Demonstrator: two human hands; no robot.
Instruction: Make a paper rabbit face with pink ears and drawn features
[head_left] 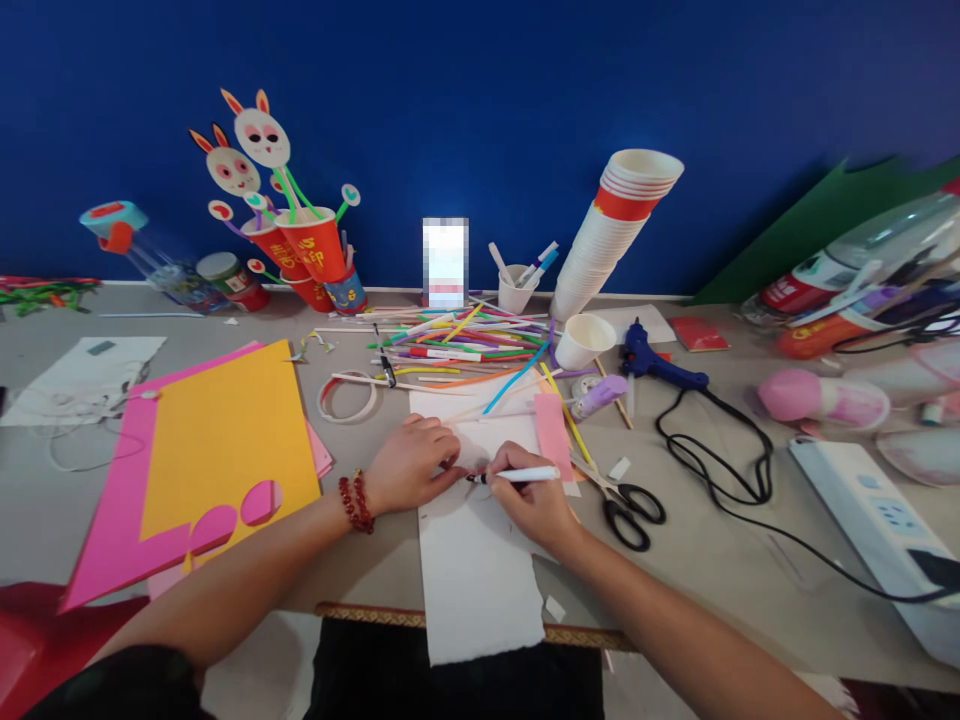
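Observation:
My right hand grips a white marker, its dark tip pointing left over a long sheet of white paper. Close to that tip, my left hand rests over the paper with fingers curled and pinched together. Whatever small thing may be between them is too small to make out. A red bead bracelet circles the left wrist. Right of the paper lie scissors with black handles, and a pink paper strip touches its upper right part.
Coloured pipe cleaners are heaped behind the paper. A blue glue gun, stacked paper cups and a power strip stand rightward. Yellow paper, a tape roll and red cups with rabbit figures are leftward.

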